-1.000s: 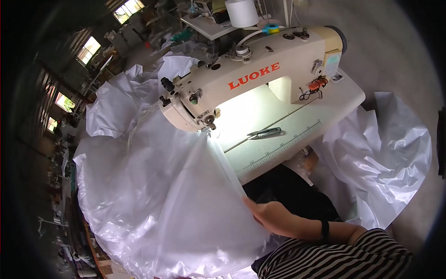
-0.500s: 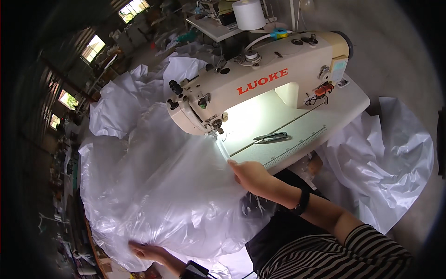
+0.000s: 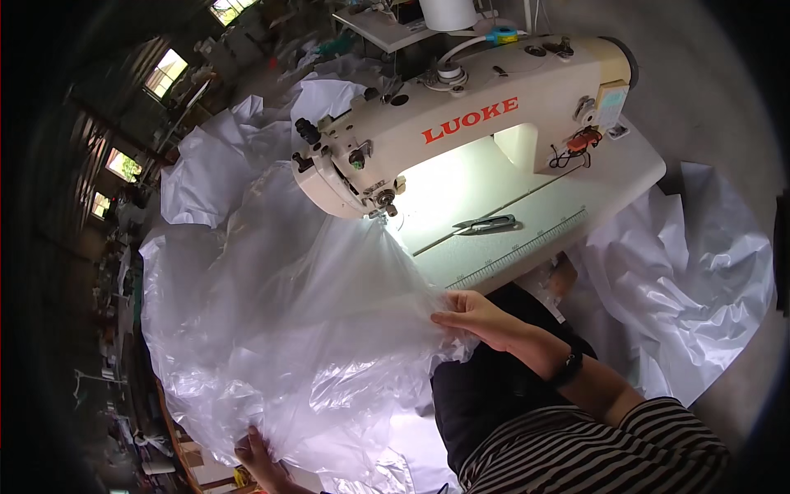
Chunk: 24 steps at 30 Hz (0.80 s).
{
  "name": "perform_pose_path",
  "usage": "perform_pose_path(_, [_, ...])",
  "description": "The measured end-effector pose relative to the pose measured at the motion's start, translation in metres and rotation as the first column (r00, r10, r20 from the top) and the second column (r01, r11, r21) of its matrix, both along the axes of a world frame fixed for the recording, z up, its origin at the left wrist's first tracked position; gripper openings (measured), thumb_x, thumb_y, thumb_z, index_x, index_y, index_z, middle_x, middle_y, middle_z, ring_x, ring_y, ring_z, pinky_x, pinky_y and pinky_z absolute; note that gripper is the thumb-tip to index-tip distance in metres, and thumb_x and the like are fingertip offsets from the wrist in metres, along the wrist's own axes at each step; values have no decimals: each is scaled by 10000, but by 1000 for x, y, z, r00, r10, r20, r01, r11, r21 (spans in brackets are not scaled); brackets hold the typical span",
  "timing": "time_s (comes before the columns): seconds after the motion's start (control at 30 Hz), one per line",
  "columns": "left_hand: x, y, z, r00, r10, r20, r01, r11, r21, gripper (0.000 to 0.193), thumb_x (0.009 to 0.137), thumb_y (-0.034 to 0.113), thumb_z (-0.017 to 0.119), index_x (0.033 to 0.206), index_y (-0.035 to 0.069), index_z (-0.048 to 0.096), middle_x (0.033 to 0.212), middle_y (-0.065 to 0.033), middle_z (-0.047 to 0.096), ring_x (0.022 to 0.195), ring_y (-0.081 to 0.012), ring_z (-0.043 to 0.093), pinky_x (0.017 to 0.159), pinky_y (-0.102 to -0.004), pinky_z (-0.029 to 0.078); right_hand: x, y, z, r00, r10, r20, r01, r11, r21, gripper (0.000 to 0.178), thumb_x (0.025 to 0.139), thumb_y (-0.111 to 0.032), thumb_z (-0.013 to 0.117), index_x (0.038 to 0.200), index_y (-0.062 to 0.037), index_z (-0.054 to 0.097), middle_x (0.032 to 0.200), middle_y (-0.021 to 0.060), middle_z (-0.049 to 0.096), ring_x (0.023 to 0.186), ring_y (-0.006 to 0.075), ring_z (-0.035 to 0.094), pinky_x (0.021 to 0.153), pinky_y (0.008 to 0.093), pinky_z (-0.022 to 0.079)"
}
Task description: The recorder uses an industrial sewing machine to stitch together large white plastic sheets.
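A large translucent white plastic sheet (image 3: 321, 305) spreads over the left of the sewing machine (image 3: 477, 115), with one part running up under its needle. My right hand (image 3: 477, 317) is closed on the sheet's right edge, thumb and fingers pinching it just in front of the machine bed. At the lower left, my left hand (image 3: 262, 459) grips the near edge of the same sheet, its fingers partly covered by the plastic. Thread snips (image 3: 487, 225) lie on the lit machine bed, to the right of the needle.
More white sheeting (image 3: 658, 280) hangs down at the right of the machine. Behind it stands another table (image 3: 383, 33) with a white thread cone (image 3: 448, 12). A ruler scale (image 3: 527, 247) runs along the bed's front edge. Cluttered shelving fills the far left.
My right hand has moved right and slightly down from the needle, drawing the sheet's edge taut. My left hand has shifted a little, still at the near edge.
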<state>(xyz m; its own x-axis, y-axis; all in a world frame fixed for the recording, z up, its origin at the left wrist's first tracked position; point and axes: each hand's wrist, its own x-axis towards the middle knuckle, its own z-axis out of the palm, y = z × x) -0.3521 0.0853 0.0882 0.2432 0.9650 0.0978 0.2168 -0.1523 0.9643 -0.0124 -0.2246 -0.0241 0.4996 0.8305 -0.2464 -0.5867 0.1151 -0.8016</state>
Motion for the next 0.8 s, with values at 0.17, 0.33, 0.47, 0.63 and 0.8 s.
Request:
perform_pose_path(0.17, [-37, 7, 23, 937, -346, 55, 341, 936, 87, 134, 938, 197, 674, 941, 76, 618, 884, -18, 640, 783, -141, 590, 696, -308, 483, -20, -37, 1, 986, 111, -123, -97, 989, 111, 356, 981, -288, 618, 1165, 16, 596, 966, 95, 672, 862, 150, 673, 698, 301, 560])
perform_pose_path(0.33, [-47, 38, 27, 923, -33, 383, 25, 999, 28, 242, 949, 228, 658, 1117, 54, 650, 1182, -70, 624, 1051, -184, 600, 875, -326, 513, -35, -61, -43, 689, 308, -656, 6, 903, 430, 394, 1033, -345, 469, 1149, 3, 613, 989, 126, 679, 869, 219, 687, 729, 366, 595])
perform_pose_path(0.47, [-17, 43, 65, 922, -79, 379, 18, 987, 161, 298, 939, 211, 673, 1181, 38, 649, 1224, -78, 619, 1114, -178, 588, 940, -329, 491, -47, -40, 6, 897, 428, 112, -442, 878, 183, 398, 950, -248, 628, 1239, 13, 545, 1123, 87, 637, 984, 138, 607, 859, 285, 513])
perform_pose_path(0.63, [21, 70, 97, 970, 26, 242, -149, 851, 504, 333, 945, 224, 673, 1200, 15, 626, 1244, -100, 617, 1063, -191, 610, 918, -325, 492, -50, -37, 18, 963, 248, -105, -231, 961, 152, 327, 841, -39, 694, 1158, 25, 640, 1062, 73, 667, 900, 128, 595, 795, 301, 499])
perform_pose_path(0.8, [93, 57, 123, 964, 97, 247, -223, 800, 557, 333, 1001, 203, 574, 1237, -31, 601, 1239, -128, 615, 1102, -213, 604, 931, -328, 515, -42, -44, 7, 975, 134, 180, -119, 989, -90, 317, 943, -211, 685, 1189, -13, 651, 958, 29, 679, 759, 60, 575, 689, 242, 483])
